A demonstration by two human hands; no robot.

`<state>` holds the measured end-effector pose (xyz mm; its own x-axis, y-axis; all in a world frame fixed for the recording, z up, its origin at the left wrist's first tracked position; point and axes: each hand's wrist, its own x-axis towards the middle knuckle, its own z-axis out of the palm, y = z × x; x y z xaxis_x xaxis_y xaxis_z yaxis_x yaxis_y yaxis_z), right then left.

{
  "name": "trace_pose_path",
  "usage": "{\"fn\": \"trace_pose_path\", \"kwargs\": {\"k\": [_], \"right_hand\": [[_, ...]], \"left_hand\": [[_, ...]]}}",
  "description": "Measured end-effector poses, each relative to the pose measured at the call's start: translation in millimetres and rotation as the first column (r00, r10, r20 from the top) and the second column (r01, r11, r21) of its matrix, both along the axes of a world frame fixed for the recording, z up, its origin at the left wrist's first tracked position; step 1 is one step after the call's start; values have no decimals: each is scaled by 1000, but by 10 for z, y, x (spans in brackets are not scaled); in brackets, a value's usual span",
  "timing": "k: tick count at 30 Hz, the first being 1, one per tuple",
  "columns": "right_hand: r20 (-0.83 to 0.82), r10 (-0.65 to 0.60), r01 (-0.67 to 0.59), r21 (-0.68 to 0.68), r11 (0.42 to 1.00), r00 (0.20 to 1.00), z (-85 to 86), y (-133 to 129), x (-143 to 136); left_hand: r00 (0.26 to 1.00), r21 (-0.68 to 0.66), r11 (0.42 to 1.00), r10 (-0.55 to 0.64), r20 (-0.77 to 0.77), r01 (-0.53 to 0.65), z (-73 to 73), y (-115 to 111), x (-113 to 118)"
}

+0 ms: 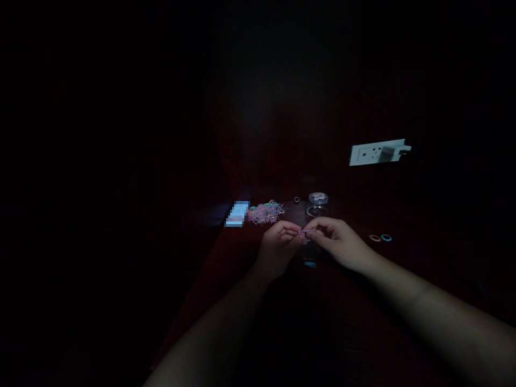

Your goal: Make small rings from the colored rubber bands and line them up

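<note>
My left hand [281,246] and my right hand [339,242] meet near the middle of the view, fingertips close together. Both pinch a small pinkish-purple band [305,231] between them. Behind my left hand lies a tangled pile of pink, purple and teal bands [266,213]. A clear round container with a lid [318,198] stands just beyond my right hand, its lower part hidden by my fingers. On the dark reddish table, a small teal band [310,264] lies below my hands.
A lit phone-like screen [237,213], pixelated, lies at the table's left edge. An orange ring-shaped band [374,238] and a blue one [386,237] lie at the right. One small ring [296,199] sits near the container. A white socket panel [370,153] is on the wall.
</note>
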<state>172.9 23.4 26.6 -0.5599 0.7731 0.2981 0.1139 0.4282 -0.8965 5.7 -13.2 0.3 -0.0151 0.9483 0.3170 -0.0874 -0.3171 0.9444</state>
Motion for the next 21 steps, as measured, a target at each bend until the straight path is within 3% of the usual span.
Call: {"fn": "trace_pose_path", "kwargs": {"k": [6,12,17,19,21], "right_hand": [[3,-93,93,-17,996,996,-200,-96,287],[174,-125,113,78,991,977,-434,-134,731],[182,-324,281,224,933,929,-437,41,1100],[142,-368,334,219,917,919,-414,53,1058],[161,-337,300,219,929,928,-390,-21,883]], "left_hand": [[952,35,999,-9,-305,20,-37,-92,49],[803,161,978,-12,-596,135,-5,-166,12],[749,219,971,76,-659,94,0,-163,-28],[758,215,974,90,-646,69,-15,-154,-31],[773,189,980,76,-630,58,-33,-148,-26]]}}
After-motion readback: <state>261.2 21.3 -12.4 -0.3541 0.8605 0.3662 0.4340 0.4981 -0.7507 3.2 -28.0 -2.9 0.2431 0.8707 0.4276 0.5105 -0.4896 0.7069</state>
